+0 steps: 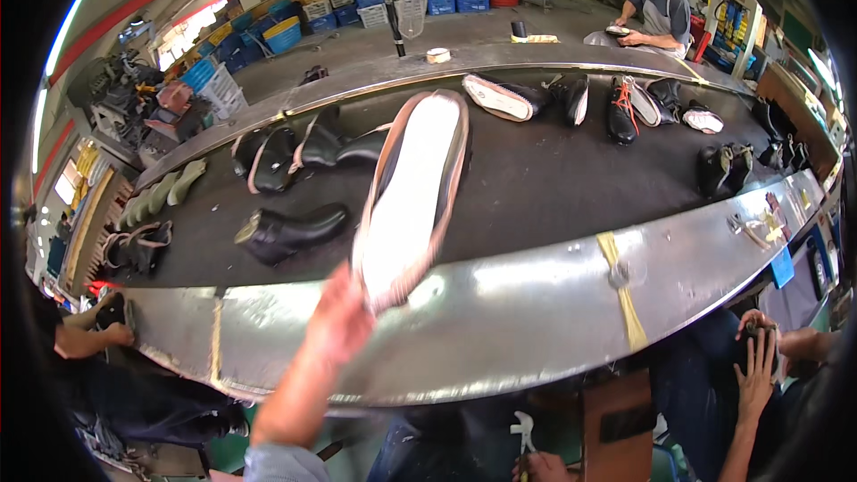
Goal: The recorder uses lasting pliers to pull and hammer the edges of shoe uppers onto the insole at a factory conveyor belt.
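Note:
My left hand [341,317] grips a shoe [409,183] by its near end and holds it up over the belt's near edge. The shoe's underside, a pale insole with a pinkish-tan rim, faces me; the hand is slightly blurred. Low in front of my lap, my right hand [546,468] is closed around the handle of lasting pincers [523,431], their metal head pointing up. Behind the held shoe, a black ankle boot [295,232] lies on the dark belt [536,187]. Several black shoe uppers [272,159] lie farther left.
A shiny metal ledge [527,295] runs along the belt's near side. More shoes [500,96] stand at the far right, one with red laces [622,112]. Co-workers sit at the far side [665,18], right [759,366] and left [89,335]. Blue crates [473,2] stand behind.

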Tool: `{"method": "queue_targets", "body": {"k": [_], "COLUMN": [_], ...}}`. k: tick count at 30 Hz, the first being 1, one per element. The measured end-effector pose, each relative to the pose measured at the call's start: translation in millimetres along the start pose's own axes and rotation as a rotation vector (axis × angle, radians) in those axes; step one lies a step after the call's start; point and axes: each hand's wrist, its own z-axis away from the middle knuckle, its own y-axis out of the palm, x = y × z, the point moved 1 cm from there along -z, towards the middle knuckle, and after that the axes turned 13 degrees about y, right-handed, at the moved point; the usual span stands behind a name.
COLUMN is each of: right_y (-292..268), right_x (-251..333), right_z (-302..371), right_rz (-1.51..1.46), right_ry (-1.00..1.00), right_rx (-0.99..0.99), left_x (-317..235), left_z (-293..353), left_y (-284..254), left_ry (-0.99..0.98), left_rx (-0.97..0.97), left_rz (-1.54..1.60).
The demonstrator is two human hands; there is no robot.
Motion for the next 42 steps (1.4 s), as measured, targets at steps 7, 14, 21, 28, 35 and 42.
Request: {"method": "queue_targets", "body": {"k": [7, 14, 21, 28, 35, 42], "right_y": [-6.6, -7.1, 1.5, 10.6, 28.9, 45.6], "right_x": [-135.0, -110.7, -70.2, -51.1, -3.4, 18.7], "right_z": [16.3, 74.5, 118.5, 138.6, 186.6, 189.3], "right_rz": [-0.161, -0.002, -0.043, 0.189, 0.448, 0.54], "right_ry": [0.049, -0.061, -0.205, -0.029, -0.211, -0.346], "right_rx": [0.156, 0.11, 0.132, 0.117, 0.255, 0.241], "left_x": [8.6, 81.9, 129.5, 142.4, 42.1, 5.4], "left_z": [288.9, 403.0, 327.1, 315.5, 335.3, 352.5], "left_y": [33.6, 22.0, 3.4, 7.8, 33.8, 37.5], "left_ry": [-0.184, -0.694, -0.45, -0.729, 0.062, 0.045], "left_rx": [0.111, 0.208, 0.141, 0.036, 0.397, 0.359], "left_rz": [-0.222, -0.942, -0.798, -0.153, -0.562, -0.718]}}
